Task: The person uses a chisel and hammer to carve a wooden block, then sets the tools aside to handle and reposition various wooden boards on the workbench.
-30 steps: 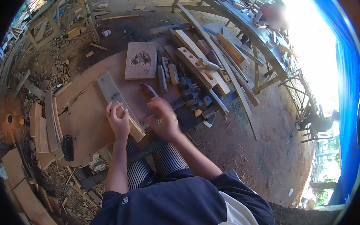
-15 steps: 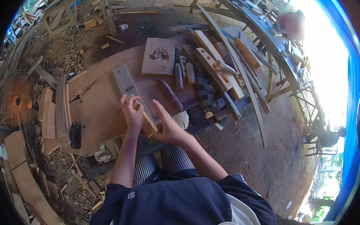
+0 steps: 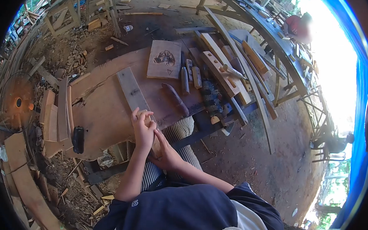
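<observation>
A grey-brown wooden plank (image 3: pixel 130 87) lies on the worn tabletop, its near end running under my hands. My left hand (image 3: pixel 143 127) is over that near end with its fingers curled together; what they hold, if anything, is too small to make out. My right hand (image 3: pixel 166 153) rests close against it, fingers stretched out along the right side of the wood, fingertips near my left palm. Between the two hands a strip of lighter wood (image 3: pixel 156 148) shows. Just right of the plank lies a dark, rounded wooden piece (image 3: pixel 175 100).
Beyond are a carved wooden board (image 3: pixel 164 60), several short tool handles (image 3: pixel 185 80), and a wooden hand plane (image 3: pixel 232 72) among long boards. A dark cylindrical object (image 3: pixel 78 139) stands at the table's left edge. A person in red (image 3: pixel 296 28) is at the far bench.
My right hand has come in leftward and down against the near end of the plank. My left hand has shifted slightly right and nearer to me, and the two hands now meet.
</observation>
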A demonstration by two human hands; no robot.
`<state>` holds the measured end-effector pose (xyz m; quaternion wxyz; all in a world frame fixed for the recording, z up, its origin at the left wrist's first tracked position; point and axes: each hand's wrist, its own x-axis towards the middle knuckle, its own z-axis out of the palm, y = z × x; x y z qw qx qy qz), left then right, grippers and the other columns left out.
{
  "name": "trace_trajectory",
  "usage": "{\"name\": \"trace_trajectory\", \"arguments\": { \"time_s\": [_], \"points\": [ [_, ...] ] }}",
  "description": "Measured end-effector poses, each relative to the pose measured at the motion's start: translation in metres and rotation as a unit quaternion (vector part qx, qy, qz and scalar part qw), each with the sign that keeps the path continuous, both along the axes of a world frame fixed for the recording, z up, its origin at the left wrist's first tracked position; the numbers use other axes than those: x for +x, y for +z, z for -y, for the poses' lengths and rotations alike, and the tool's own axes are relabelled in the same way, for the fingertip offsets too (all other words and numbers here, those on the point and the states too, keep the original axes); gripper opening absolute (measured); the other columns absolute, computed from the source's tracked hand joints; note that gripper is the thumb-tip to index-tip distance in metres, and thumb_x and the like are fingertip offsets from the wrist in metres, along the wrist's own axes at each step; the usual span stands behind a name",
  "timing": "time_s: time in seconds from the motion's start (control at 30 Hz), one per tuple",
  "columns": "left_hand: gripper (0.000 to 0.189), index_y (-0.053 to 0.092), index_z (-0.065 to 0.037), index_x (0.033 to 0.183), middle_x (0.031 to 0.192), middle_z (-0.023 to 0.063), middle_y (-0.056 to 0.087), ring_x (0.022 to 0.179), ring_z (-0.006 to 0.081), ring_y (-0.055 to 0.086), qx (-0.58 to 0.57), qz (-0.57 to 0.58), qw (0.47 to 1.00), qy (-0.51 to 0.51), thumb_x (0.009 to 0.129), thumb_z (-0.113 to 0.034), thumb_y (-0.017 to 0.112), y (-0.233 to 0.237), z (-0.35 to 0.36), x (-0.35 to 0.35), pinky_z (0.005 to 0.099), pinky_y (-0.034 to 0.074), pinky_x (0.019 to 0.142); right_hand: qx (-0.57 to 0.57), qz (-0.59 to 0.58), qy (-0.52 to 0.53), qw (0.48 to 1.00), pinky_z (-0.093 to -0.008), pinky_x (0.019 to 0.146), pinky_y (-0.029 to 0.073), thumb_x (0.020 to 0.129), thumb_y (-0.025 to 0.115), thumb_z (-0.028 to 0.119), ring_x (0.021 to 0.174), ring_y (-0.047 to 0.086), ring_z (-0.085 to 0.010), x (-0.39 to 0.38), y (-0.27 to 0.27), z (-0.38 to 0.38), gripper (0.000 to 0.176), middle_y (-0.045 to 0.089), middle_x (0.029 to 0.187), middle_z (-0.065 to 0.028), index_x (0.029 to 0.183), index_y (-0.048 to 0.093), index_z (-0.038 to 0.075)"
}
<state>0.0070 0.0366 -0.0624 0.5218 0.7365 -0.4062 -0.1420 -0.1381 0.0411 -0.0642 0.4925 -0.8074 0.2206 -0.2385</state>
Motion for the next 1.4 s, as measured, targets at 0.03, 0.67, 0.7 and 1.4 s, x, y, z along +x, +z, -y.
{"name": "trace_trajectory", "arguments": {
  "time_s": [0.03, 0.67, 0.7, 1.4],
  "points": [
    [0.031, 0.063, -0.007, 0.106, 0.133, 0.0221, 0.043, 0.131, 0.0375, 0.039, 0.001, 0.001, 1.000, 0.000, 0.076, 0.004, 0.064, 0.000, 0.000, 0.000, 0.0448, 0.036, 0.106, -0.006, 0.008, 0.002, 1.000, -0.0477, 0.113, 0.030, 0.071, 0.078, 0.012, 0.141, 0.021, -0.0476, 0.000, -0.002, 0.000, 0.104, 0.020, 0.151, -0.0320, 0.151, 0.012, 0.004],
    [0.050, 0.053, -0.006, 0.116, 0.134, 0.0269, 0.039, 0.126, 0.0444, 0.042, 0.003, 0.029, 0.999, 0.027, 0.068, -0.002, 0.067, 0.018, -0.006, -0.004, 0.0493, 0.042, 0.099, -0.025, 0.032, -0.010, 0.999, -0.0533, 0.116, 0.022, 0.065, 0.073, 0.000, 0.141, 0.020, -0.0487, 0.002, -0.008, -0.012, 0.108, 0.023, 0.149, -0.0324, 0.151, 0.006, -0.001],
    [0.052, 0.052, -0.007, 0.117, 0.134, 0.0272, 0.039, 0.125, 0.0455, 0.042, 0.006, 0.040, 0.999, 0.032, 0.068, -0.002, 0.067, 0.021, -0.005, -0.005, 0.0501, 0.042, 0.099, -0.026, 0.032, -0.009, 0.999, -0.0533, 0.116, 0.022, 0.065, 0.073, 0.000, 0.141, 0.020, -0.0487, 0.001, -0.007, -0.012, 0.108, 0.023, 0.149, -0.0324, 0.151, 0.006, -0.001],
    [0.060, 0.040, -0.005, 0.131, 0.140, 0.0364, 0.029, 0.131, 0.0532, 0.033, 0.018, 0.066, 0.998, 0.000, 0.077, 0.001, 0.065, 0.029, -0.014, -0.021, 0.0524, 0.037, 0.105, 0.055, -0.023, -0.033, 0.998, -0.0475, 0.116, 0.024, 0.071, 0.072, 0.007, 0.140, 0.022, -0.0484, -0.014, 0.002, -0.024, 0.105, 0.022, 0.149, -0.0349, 0.149, 0.004, -0.004]
  ]
}}
